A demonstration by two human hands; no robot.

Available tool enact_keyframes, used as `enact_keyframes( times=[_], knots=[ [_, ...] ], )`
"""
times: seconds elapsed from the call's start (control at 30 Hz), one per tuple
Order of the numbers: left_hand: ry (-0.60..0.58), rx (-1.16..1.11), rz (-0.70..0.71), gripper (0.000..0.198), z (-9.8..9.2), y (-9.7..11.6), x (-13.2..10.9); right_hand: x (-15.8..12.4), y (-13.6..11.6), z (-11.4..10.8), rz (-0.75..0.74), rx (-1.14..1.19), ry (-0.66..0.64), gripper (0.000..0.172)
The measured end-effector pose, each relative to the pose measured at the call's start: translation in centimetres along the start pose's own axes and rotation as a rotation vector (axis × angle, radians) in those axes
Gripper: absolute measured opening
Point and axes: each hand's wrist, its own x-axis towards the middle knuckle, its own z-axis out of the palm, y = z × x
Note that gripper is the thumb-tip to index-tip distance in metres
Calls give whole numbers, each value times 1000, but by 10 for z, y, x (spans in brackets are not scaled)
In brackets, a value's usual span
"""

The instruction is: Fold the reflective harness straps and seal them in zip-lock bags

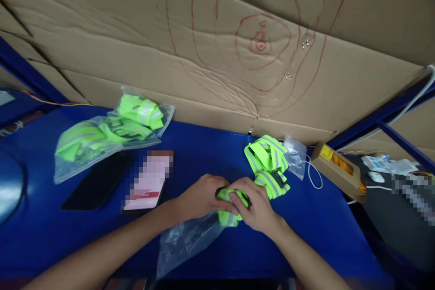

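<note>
Near the front middle of the blue table, my left hand (pixel 204 195) and my right hand (pixel 257 206) are closed on a folded neon yellow-green reflective strap (pixel 228 219) with black parts. My right thumb presses on top of the bundle, and my left fingers hold its left side. A clear plastic bag (pixel 188 238) spreads below my left hand toward the table's front; whether the bundle is partly inside it I cannot tell. Just beyond my right hand lies a loose pile of reflective straps (pixel 268 156) with grey stripes.
Bagged reflective straps (pixel 102 133) lie at the back left. Before them are a black phone-like slab (pixel 93 186) and a lit phone (pixel 147 181). An empty-looking clear bag (pixel 295 156) and an open cardboard box (pixel 340 170) sit right. A marked cardboard wall (pixel 136 41) rises behind.
</note>
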Motion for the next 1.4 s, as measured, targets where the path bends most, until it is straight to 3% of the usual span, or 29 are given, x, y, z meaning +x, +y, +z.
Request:
enact_keyframes(
  times=[0.2,0.4,0.6,0.77,0.87,1.0,1.07,1.2,1.4],
  knots=[
    [-135,-165,-116,60,-4,0,2,0,9,5,1,80,48,14],
    [-150,-240,-147,59,-3,2,2,-3,6,0,-73,28,-69,27],
    [-184,-258,-135,57,-2,6,0,-8,3,15,159,118,151,18],
    [-206,-381,-38,45,4,10,2,-3,-2,19,228,184,179,20],
    [-154,-497,25,55,0,8,6,4,1,8,277,267,239,17],
    [24,-454,-117,65,-7,-1,10,6,7,-3,286,217,150,16],
    [13,-490,-136,70,-5,-4,10,5,7,1,240,207,109,15],
    [-55,-649,-4,63,3,-1,10,4,4,15,150,242,106,15],
    [62,-548,-102,65,-5,-4,12,7,8,4,310,279,141,21]
  ],
)
